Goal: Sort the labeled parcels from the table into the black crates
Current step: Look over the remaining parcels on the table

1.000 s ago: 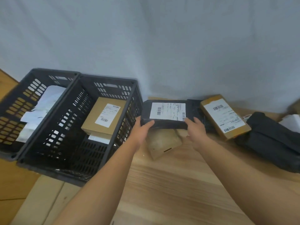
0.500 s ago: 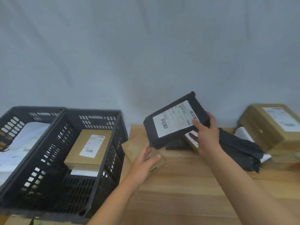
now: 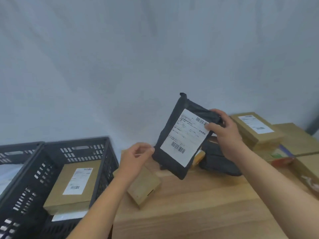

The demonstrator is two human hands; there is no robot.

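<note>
A black parcel (image 3: 174, 163) with a white label hangs tilted above the wooden table (image 3: 198, 209), label facing me. My right hand (image 3: 224, 133) grips its upper right corner, thumb on the label. My left hand (image 3: 136, 157) pinches its lower left edge with the fingertips. Two black crates stand at the left: the nearer crate (image 3: 101, 163) holds a brown labeled box (image 3: 72, 185) on top of a white packet, and the far-left crate (image 3: 19, 149) holds white parcels.
A small plain cardboard box (image 3: 145, 188) lies on the table under my left wrist. Black bags (image 3: 217, 161) sit behind the held parcel. Brown labeled boxes (image 3: 255, 130) are stacked at the right, beside more cardboard. A grey wall rises behind.
The black parcel has risen further off the table and turned more upright. My left hand came up from beneath it to its lower left edge. The view tilted up.
</note>
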